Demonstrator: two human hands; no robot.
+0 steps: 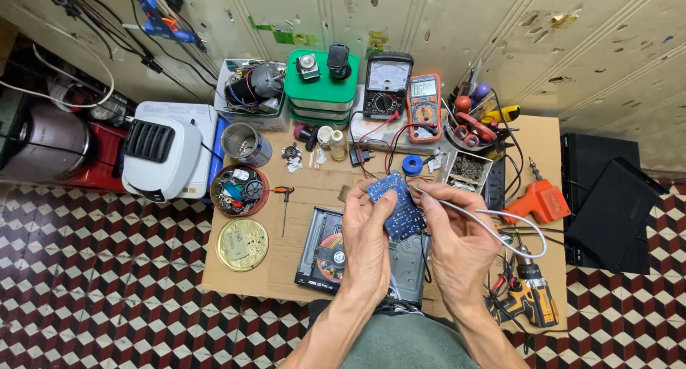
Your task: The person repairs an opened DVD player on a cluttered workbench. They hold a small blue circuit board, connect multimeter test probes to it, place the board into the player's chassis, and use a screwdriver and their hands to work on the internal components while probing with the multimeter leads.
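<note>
Both my hands hold a blue circuit board [395, 203] up above an opened disc player [325, 249]. My left hand [366, 240] grips the board's left edge, thumb on its face. My right hand [446, 230] pinches the board's right side, where a grey flat cable [500, 230] leaves it and loops off to the right. Red and black probe leads [386, 144] run from the board area back to two meters. The player lies on a low cardboard-covered table [286, 269], a disc showing in its tray.
An analog meter [386, 85] and an orange digital meter [424, 97] stand at the back. A small screwdriver [284, 206], round tins of parts [240, 190], a metal can [245, 143], an orange drill [540, 200] and a cordless driver [532, 296] surround the player. Checkered floor lies left.
</note>
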